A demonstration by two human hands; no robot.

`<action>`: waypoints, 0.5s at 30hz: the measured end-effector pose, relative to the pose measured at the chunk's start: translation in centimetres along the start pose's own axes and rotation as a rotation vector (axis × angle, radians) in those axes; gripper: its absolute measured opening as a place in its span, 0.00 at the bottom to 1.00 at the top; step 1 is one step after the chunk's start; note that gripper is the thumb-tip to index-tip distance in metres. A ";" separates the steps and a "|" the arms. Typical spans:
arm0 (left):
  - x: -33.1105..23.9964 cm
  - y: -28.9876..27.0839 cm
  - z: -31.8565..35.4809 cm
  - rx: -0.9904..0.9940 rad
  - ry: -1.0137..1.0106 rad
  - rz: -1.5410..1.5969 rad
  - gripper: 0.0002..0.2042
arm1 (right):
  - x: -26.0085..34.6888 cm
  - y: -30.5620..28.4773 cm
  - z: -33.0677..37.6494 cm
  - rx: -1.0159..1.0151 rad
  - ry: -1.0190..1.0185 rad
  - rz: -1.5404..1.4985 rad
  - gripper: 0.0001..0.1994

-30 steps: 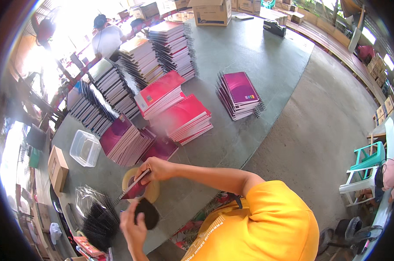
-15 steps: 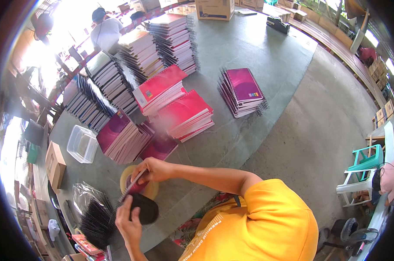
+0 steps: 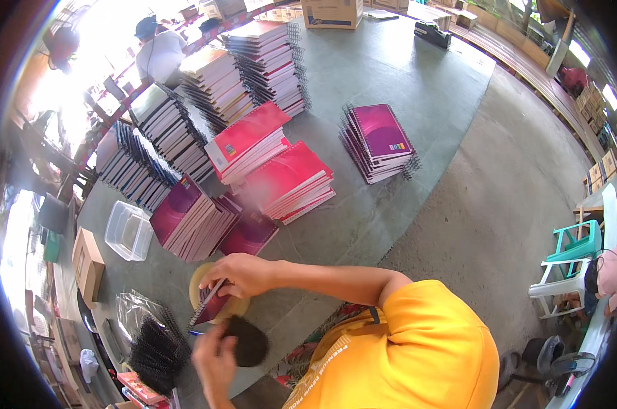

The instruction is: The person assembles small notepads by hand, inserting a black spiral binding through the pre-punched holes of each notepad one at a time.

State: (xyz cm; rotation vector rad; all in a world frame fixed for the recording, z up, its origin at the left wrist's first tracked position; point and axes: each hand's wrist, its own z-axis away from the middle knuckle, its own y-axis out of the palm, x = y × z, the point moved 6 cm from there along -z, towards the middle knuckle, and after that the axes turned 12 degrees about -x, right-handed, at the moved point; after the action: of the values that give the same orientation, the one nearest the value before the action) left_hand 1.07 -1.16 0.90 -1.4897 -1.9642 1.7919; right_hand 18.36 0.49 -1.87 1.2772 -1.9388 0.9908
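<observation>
My right hand (image 3: 243,273) reaches in from the right and holds a small maroon spiral-bound notebook (image 3: 209,308) tilted on edge. The notebook is over a tan roll of tape (image 3: 198,285) lying on the grey table (image 3: 404,82). My left hand (image 3: 211,356) comes up from the lower edge just below it and grips a dark, rounded black object (image 3: 250,342), which is too blurred to identify. The two hands are close together at the table's near edge.
Stacks of red (image 3: 288,180), maroon (image 3: 189,221) and purple (image 3: 380,140) spiral notebooks cover the table, with taller stacks (image 3: 260,61) behind. A clear plastic tub (image 3: 128,230), a small cardboard box (image 3: 87,262) and a bag of black wire coils (image 3: 155,349) lie left. Another person (image 3: 160,51) works at the far side.
My left hand and the black object have shifted slightly right, closer under the notebook. My right hand keeps the notebook over the tape roll.
</observation>
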 end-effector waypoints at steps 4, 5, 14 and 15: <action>0.3 2.0 0.9 -0.100 0.116 -0.152 0.13 | 2.6 3.0 0.0 -0.086 -0.257 0.498 0.12; 0.5 0.6 0.6 -0.363 0.116 -0.129 0.14 | 3.7 3.4 0.3 -0.115 -0.304 0.589 0.11; 3.9 -1.0 -1.3 -0.269 0.084 -0.150 0.14 | 2.1 3.7 1.1 -0.176 -0.299 0.588 0.11; 3.1 -1.0 -1.5 -0.266 0.107 -0.171 0.13 | 2.1 3.7 1.2 -0.185 -0.297 0.637 0.11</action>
State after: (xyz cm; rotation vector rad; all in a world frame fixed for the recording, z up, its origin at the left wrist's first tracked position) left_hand -0.13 2.16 0.58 -1.4002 -2.2672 1.3987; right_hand 14.10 -0.62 -1.79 0.7352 -2.6892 0.9071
